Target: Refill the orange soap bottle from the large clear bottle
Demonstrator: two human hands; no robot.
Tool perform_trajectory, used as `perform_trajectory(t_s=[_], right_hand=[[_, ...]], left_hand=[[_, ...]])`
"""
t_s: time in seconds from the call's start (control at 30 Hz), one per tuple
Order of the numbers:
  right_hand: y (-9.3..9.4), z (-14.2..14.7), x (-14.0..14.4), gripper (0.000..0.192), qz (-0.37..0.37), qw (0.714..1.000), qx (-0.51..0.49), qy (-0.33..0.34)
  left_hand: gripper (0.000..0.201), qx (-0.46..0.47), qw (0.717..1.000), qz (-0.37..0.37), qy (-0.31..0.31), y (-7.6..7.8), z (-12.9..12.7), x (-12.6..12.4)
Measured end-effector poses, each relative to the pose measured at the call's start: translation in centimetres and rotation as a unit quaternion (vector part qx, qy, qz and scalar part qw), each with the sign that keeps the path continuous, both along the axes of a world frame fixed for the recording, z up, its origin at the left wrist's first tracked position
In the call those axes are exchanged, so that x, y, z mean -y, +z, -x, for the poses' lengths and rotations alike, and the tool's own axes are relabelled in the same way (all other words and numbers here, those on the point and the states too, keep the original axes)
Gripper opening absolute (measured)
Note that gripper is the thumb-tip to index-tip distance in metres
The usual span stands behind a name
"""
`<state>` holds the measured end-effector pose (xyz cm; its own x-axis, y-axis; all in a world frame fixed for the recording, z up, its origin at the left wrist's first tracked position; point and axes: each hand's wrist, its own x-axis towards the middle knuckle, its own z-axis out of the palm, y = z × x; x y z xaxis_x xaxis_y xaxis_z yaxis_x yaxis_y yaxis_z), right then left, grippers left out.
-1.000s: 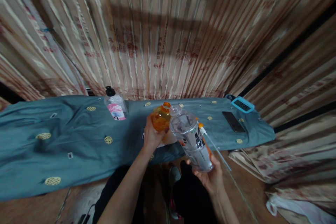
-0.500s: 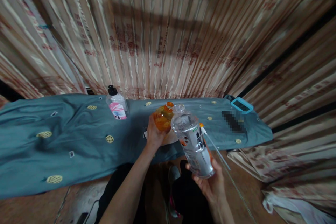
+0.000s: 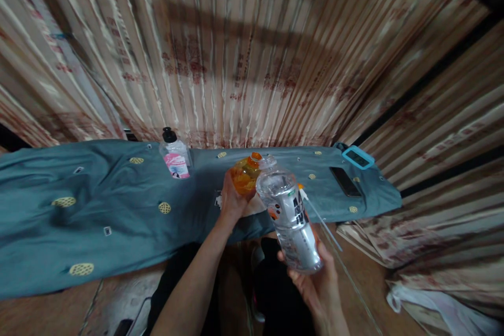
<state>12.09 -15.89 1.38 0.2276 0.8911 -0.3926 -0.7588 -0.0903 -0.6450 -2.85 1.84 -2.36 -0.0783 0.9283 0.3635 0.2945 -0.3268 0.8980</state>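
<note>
teal dotted cloth [image 3: 98,205], orange bottle [image 3: 244,178], clear bottle [image 3: 289,215], striped curtain [image 3: 244,47]

Cloth-covered table [image 3: 98,220]: pump bottle [image 3: 175,157], seemingly phone [image 3: 345,181].

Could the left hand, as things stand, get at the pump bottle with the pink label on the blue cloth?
Probably not right away: the left hand is closed around the orange bottle. The blue cloth between it and the pump bottle lies bare, so only its full grip is in the way.

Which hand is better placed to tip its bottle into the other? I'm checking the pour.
Right, probably: the right hand holds the clear bottle tilted, mouth beside the orange bottle in the left hand.
</note>
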Motion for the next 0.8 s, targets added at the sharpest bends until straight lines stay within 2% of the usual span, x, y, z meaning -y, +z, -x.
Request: perform_trajectory(t_s=[0.37, 0.8], right_hand=[[0.7, -0.3, 0.0, 0.04, -0.015, 1.0, 0.022, -0.014], [0.8, -0.3, 1.4, 0.037, -0.021, 0.998, 0.049, -0.035]], left_hand=[[0.072, -0.006, 1.0, -0.001, 0.008, 0.0, -0.2, 0.0], [0.073, -0.01, 1.0, 0.005, -0.004, 0.4, -0.1, 0.1]])
